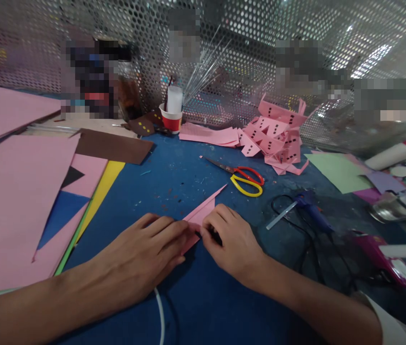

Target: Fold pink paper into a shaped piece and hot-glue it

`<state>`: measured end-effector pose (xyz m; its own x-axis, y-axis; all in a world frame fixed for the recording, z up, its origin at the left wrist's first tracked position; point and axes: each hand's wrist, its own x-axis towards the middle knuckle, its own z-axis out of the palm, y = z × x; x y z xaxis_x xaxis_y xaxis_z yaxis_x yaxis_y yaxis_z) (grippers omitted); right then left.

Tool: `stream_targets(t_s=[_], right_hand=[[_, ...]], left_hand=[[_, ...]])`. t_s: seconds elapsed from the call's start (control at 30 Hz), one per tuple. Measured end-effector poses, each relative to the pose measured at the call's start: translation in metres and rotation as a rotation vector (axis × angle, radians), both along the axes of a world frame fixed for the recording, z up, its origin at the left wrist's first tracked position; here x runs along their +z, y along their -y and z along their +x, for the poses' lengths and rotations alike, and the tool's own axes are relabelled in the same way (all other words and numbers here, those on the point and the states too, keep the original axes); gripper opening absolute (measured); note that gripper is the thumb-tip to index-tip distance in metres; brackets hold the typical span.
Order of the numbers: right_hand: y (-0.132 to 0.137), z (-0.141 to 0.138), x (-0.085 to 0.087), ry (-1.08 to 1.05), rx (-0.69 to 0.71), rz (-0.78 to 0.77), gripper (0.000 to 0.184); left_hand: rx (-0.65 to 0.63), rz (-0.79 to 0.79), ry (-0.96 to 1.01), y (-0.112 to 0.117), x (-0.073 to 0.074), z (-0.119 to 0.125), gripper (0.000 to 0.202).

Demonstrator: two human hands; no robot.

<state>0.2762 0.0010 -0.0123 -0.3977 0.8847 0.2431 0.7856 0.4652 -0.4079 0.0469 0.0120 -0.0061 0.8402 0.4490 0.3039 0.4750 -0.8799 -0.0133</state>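
two hands (152, 242) (234, 244) grip folded pink paper (204, 212) over a speckled blue table (210, 306) before a perforated metal screen (145, 24).

The folded paper (203, 211) is pink, the cutouts (272, 141) pink with black squares, the tabletop (210, 297) blue.

Left hand (147, 249) palm-down; right hand (235, 242) curled

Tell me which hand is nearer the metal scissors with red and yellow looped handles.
Right. The right hand is below the scissors in the picture, not touching them; the left hand is farther off, down and left of them.
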Motion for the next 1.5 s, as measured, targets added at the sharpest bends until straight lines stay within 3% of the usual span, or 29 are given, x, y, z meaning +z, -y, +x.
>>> stream_targets(t_s=[1.5], right_hand=[[-0.0013,-0.0007,0.0012,0.01,-0.016,-0.014,0.012]], left_hand=[[0.029,-0.061,-0.01,0.0016,0.0009,-0.0011,0.028]])
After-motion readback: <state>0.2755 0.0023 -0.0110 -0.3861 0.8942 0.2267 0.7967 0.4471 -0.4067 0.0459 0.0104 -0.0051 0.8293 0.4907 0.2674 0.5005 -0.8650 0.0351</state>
